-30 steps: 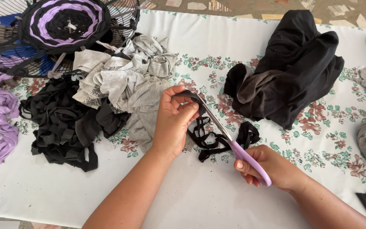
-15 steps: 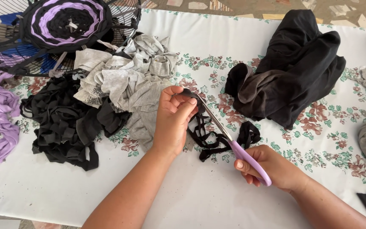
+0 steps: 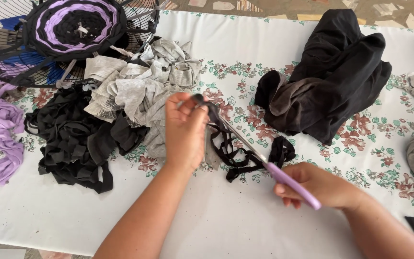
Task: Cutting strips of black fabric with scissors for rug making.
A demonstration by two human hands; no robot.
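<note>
Head view: scissors [image 3: 259, 156] tips up-left, diagonal.

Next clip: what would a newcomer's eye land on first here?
Probably the two hands at centre: the left hand pinches a black fabric strip while the right hand works purple-handled scissors along it. Next, the round purple-and-black woven mat at top left, and the big dark garment heap at upper right on the floral tablecloth.
</note>
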